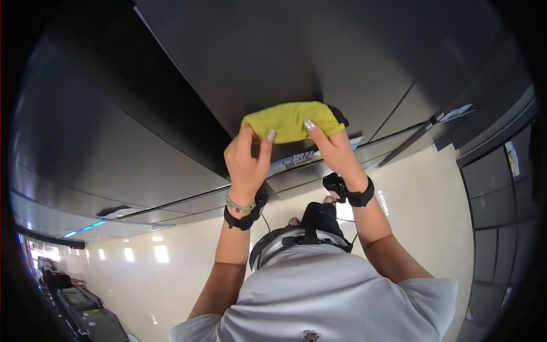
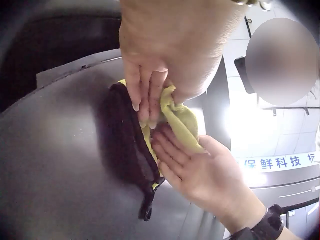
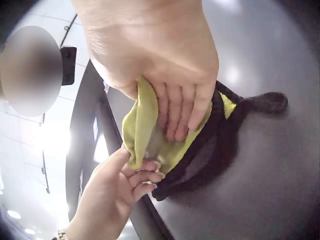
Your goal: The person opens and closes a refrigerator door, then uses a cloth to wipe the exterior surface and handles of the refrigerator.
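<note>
A folded cloth (image 1: 288, 122), yellow-green on one face, lies against a dark grey glossy panel (image 1: 250, 62). Its black face (image 2: 116, 135) shows in the left wrist view, and a black hanging loop (image 3: 270, 103) sticks out at one end. My left hand (image 1: 246, 162) pinches the cloth's left end, thumb on the near yellow layer. At the other end my right hand (image 1: 337, 153) grips it, the thumb (image 1: 313, 128) laid over the front. Both wrist views show the fingers tucked inside the fold, between the yellow layer and the black one.
A label strip (image 1: 293, 161) runs along the panel's near edge. Another dark panel (image 1: 102, 137) stands to the left, across a deep black gap (image 1: 165, 91). Pale shiny floor (image 1: 188, 251) lies below, with dark cabinets (image 1: 484, 199) at the right.
</note>
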Tool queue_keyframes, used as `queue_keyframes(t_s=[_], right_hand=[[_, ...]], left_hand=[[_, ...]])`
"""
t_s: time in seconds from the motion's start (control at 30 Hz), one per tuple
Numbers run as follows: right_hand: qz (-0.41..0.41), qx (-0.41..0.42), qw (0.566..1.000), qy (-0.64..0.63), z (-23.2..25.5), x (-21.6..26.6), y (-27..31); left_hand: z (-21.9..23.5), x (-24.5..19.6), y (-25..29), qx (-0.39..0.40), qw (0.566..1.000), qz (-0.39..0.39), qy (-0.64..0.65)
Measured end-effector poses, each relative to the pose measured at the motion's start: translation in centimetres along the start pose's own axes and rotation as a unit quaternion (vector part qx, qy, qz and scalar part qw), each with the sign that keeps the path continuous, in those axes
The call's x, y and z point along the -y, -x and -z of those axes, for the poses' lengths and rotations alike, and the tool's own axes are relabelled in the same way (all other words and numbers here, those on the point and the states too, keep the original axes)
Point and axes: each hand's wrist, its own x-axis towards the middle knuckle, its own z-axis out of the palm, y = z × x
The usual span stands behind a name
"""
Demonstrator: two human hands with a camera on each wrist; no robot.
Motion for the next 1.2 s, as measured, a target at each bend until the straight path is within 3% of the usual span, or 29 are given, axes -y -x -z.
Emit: queue_keyframes(t_s=[0.17,0.33,0.47,0.53,0.67,0.77,0.83,0.87,0.93,1.0,1.07,1.13,1.2], right_hand=[[0.006,-0.017,1.0,-0.018,-0.3,-3.6,0.9],[-0.119,0.011,0.993,0.019,0.5,-11.3,5.8],[-0.096,0.029,0.995,0.031,0.5,-7.8,4.5],[-0.023,0.058,0.998,0.029,0.6,-4.9,2.8],[0.021,0.048,0.999,0.002,-0.4,1.2,0.9],[0.034,0.041,0.998,-0.018,-1.2,1.2,0.0],[0.003,0.036,0.999,-0.032,-1.7,-1.8,-0.2],[-0.012,0.033,0.999,-0.039,-1.9,-3.3,-0.3],[-0.02,0.028,0.999,-0.032,-2.1,-5.4,0.7],[-0.077,0.035,0.992,-0.095,-2.1,-7.3,2.4],[-0.113,0.062,0.987,-0.098,-1.7,-8.4,3.6],[-0.127,0.118,0.985,0.004,-1.6,-8.7,4.2],[-0.106,0.137,0.985,-0.023,-1.6,-8.5,4.2]], left_hand=[[-1.8,2.0,1.5,0.048,0.998,0.033,0.015],[-4.4,5.4,7.6,0.183,0.978,0.096,-0.035],[-3.6,4.5,6.6,0.143,0.983,0.115,0.03],[-1.7,2.4,3.9,0.071,0.996,0.041,-0.015],[1.6,-1.5,0.4,-0.053,0.997,-0.05,0.003],[1.8,-0.7,0.1,-0.059,0.998,-0.032,0.0],[1.1,1.2,0.7,0.019,0.997,0.076,0.022],[0.7,1.4,1.2,0.007,0.999,0.027,-0.037],[0.1,2.7,2.8,0.034,0.997,0.021,-0.071],[-0.6,3.7,4.9,0.045,0.997,0.044,-0.04],[-1.2,4.7,7.0,0.096,0.987,0.127,0.013],[-1.6,5.8,8.6,0.111,0.984,0.14,0.009],[-1.6,5.8,8.8,0.146,0.967,0.207,0.026]])
